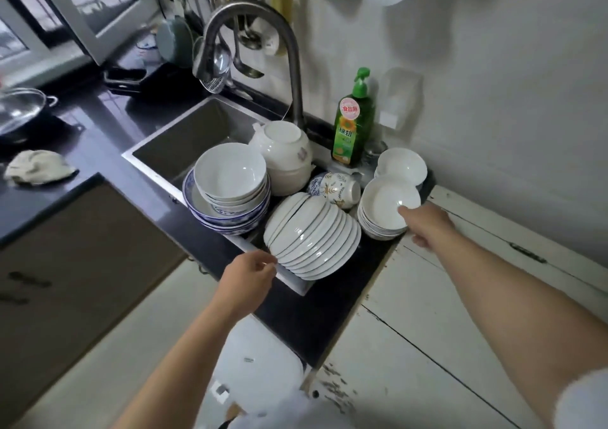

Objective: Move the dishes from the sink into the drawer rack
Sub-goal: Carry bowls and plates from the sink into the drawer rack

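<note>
The steel sink [184, 139] has dishes piled at its right end. A row of white plates [312, 237] leans on edge at the front. Behind it on the left, white bowls [230, 175] are nested in blue-patterned bowls [227, 221]. An upturned white pot [289, 155] and a patterned cup [339, 188] lie further back. My left hand [253, 270] touches the front plate's lower edge with curled fingers. My right hand [424, 223] grips the near rim of a stack of white bowls [385, 211] on the counter. No drawer rack is in view.
A tall faucet [263, 30] arches over the sink. A green dish-soap bottle [353, 122] and more white bowls [401, 163] stand at the back right. A wok [23, 112] and a cloth [36, 167] lie on the dark counter at left. A white cabinet top [460, 313] is at right.
</note>
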### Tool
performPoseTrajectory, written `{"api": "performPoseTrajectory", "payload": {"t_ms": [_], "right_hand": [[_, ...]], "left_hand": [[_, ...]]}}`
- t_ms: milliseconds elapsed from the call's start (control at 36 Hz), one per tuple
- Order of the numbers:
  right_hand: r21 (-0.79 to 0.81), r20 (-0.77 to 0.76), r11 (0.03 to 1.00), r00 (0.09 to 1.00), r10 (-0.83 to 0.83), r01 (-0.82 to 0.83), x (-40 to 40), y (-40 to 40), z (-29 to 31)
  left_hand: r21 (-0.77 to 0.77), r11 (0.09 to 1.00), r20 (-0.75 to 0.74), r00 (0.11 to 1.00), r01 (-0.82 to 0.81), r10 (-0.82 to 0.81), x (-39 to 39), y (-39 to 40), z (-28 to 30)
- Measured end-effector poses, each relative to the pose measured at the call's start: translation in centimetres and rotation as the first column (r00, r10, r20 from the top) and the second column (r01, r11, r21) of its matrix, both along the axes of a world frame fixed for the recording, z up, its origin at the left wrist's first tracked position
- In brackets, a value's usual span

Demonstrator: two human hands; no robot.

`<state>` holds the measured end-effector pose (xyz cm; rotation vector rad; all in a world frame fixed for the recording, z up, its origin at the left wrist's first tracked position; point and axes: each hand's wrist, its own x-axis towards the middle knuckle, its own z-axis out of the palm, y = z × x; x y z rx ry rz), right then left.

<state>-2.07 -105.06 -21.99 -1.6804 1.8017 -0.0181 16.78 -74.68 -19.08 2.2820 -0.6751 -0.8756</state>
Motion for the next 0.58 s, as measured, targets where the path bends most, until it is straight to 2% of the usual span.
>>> {"api": "performPoseTrajectory", "payload": {"t_ms": [139,278,444,500,583], "right_hand": [[-0.032,-0.184,0.996,0.980,0.077,-0.084,0.5,-1.7,-0.6],[-0.001,-0.246,0.990,0.959,0.138,-0.143,1.2,-2.6,-1.1],[0.019,-0.192,0.976,0.957,0.217,-0.218,1.0,-4.5,-1.4],[0.015,-0.139,0.972,0.963,0.233,-0.233,0.9,-4.5,-0.9],[0.028,0.010,0.985,0.986,0.169,-0.169,0.0,-4.1,0.0]], "left_hand": [[0.053,0.999,0.000,1.000,-0.007,0.007,-0.6,-0.7,0.0],[0.089,0.996,-0.003,1.000,0.008,-0.008,-1.2,-0.8,-0.4],[0.050,0.999,0.026,1.000,0.001,-0.002,-2.1,0.0,-0.3],[0.051,0.999,0.032,0.999,-0.008,0.006,-2.1,0.3,-0.3],[0.023,1.000,0.014,1.000,-0.004,0.004,-2.7,0.8,-0.1]]}}
